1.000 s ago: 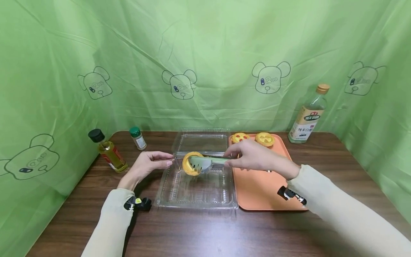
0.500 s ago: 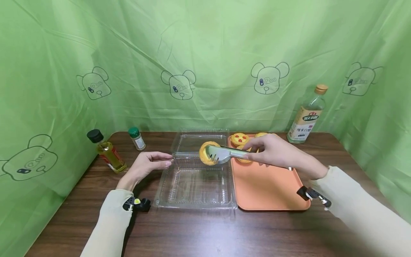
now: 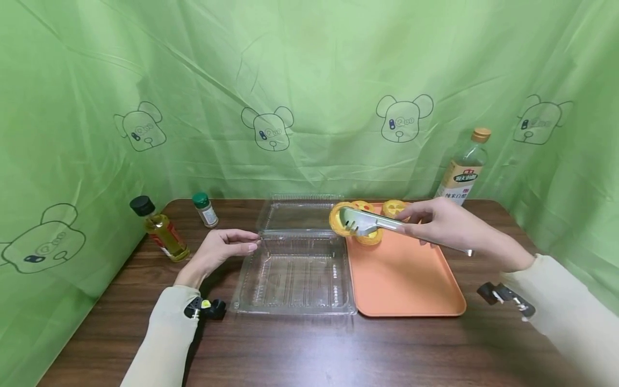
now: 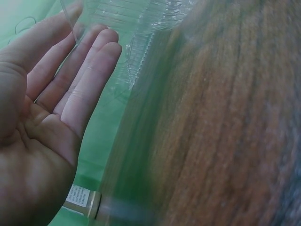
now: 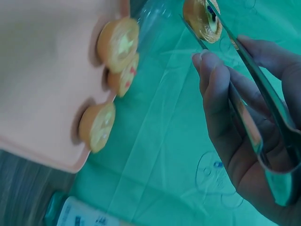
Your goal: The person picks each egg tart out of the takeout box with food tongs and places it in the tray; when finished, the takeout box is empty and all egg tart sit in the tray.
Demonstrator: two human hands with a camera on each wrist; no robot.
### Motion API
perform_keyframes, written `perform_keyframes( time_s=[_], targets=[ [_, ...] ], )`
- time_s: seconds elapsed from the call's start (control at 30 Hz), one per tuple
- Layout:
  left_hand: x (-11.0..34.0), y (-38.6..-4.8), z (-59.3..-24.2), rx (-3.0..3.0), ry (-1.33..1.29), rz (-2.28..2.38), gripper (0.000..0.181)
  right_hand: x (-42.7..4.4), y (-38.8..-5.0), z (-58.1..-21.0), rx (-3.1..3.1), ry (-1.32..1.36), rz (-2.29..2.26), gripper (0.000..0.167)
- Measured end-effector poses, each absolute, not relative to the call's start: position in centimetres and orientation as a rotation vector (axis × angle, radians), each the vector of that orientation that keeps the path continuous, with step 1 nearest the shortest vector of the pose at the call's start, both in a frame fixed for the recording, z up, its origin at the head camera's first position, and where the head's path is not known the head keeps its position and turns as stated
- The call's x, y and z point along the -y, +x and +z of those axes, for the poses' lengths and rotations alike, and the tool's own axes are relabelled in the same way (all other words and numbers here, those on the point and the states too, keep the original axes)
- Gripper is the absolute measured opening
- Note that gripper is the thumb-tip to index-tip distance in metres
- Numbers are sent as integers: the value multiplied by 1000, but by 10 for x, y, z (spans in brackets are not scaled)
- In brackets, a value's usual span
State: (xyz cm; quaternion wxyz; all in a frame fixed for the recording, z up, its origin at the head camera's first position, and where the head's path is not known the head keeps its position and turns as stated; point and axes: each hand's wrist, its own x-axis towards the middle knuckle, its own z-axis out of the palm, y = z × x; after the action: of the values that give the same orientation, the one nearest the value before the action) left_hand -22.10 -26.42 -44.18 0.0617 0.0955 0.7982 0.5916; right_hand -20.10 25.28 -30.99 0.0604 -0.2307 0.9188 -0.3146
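Note:
My right hand (image 3: 442, 224) grips metal serving tongs (image 3: 366, 222), whose tips clasp an egg tart (image 3: 335, 221) tilted on edge above the tray's back left corner. The right wrist view shows this tart (image 5: 194, 20) between the tong arms, with dark bits on its filling. Below it, several tarts sit on the orange tray (image 3: 406, 282): one close underneath (image 3: 369, 239), a red-dotted one (image 3: 362, 205) partly hidden, and another (image 3: 394, 208) near my fingers. My left hand (image 3: 223, 250) pinches the left edge of an opened clear plastic container (image 3: 297, 310) between thumb and fingers.
Back left stand an oil bottle (image 3: 165, 234) with a black cap and a green-capped shaker (image 3: 205, 210). A tall vinegar bottle (image 3: 463, 174) stands back right, partly behind my right hand. The container's lid (image 3: 304, 215) lies folded back. Green cloth surrounds the wooden table (image 3: 242, 349).
My right hand has moved right with the tongs, bringing the egg tart from over the clear container to over the tray's back left corner. My left hand stays at the container's edge.

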Motion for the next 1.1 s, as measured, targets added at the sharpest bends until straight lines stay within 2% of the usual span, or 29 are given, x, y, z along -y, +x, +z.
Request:
perform_keyframes(
  time_s=[0.37,1.1],
  targets=[
    [264,-222,-445,-2408,293,1793,38,-293,-200,-321,-2800,-501,-1011,30],
    [265,-222,-444,-2431,313,1797,38,-354,-201,-345,-2755,-339,-1001,36]
  ],
)
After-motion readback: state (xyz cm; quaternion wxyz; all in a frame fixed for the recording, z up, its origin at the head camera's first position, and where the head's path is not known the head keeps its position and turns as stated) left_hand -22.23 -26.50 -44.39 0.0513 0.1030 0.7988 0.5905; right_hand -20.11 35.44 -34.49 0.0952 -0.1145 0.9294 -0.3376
